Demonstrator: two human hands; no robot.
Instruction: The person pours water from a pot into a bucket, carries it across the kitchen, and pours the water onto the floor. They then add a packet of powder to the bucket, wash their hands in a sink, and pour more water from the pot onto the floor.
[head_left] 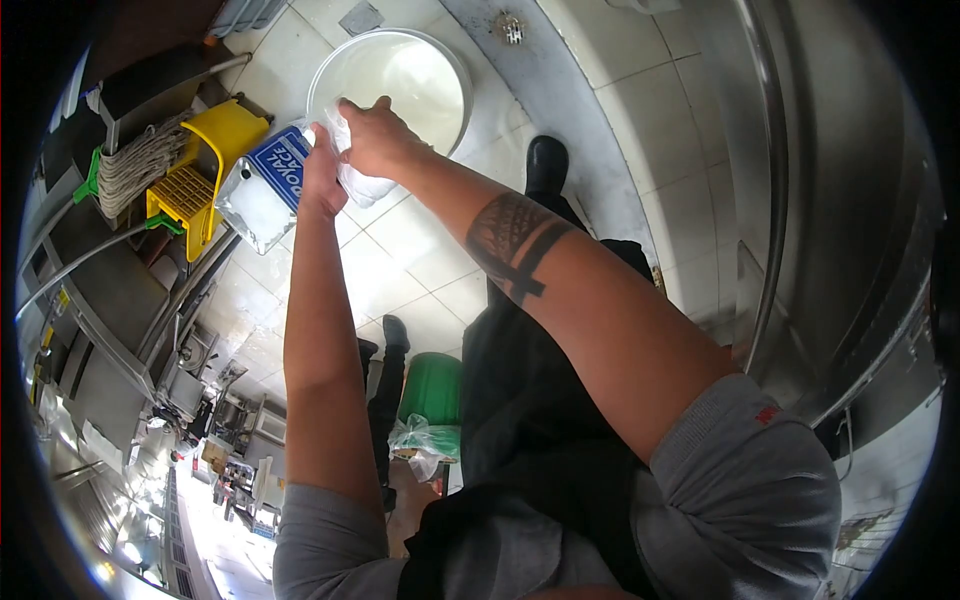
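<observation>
A crumpled white, partly see-through plastic bag (362, 186) is bunched between my two hands. My left hand (323, 178) is closed on its left side, thumb up, right beside a blue-and-white box-shaped container (277, 165) with "ROYAL" lettering. From the other side my right hand (378, 138) grips the bag, its thumb and fingers bent over the top. Both hands are at the near rim of a large round white tub (462, 85) standing on the floor. Pale contents or a pale inner surface shows inside the tub.
To the left are a yellow mop wringer (222, 135) and a string mop (140, 165). A green bin (432, 390) with a plastic liner stands behind, beside another person's dark-clothed leg (388, 390). Steel equipment (850, 200) lines the right. A floor drain (512, 28) lies ahead.
</observation>
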